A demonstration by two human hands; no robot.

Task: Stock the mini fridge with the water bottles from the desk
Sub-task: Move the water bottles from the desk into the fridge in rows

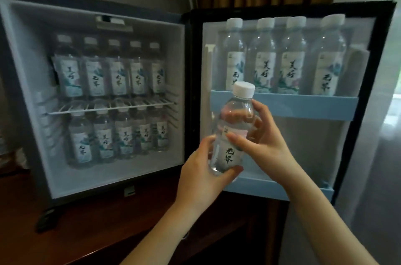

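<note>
Now fingers (238, 141) of both hands grasp the bottle (227, 156) upright, left hand (199, 170) low, right hand (263, 139) high, likely for the lower door shelf (273, 187).

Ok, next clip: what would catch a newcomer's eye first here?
First, the water bottle held up in both hands, left hand round its base, right hand round its middle, in front of the open door. Left of it the mini fridge stands open on the desk, both levels lined with matching bottles; another row stands in the door's upper shelf.

Head-worn view, close before mini fridge (121, 174)
</note>
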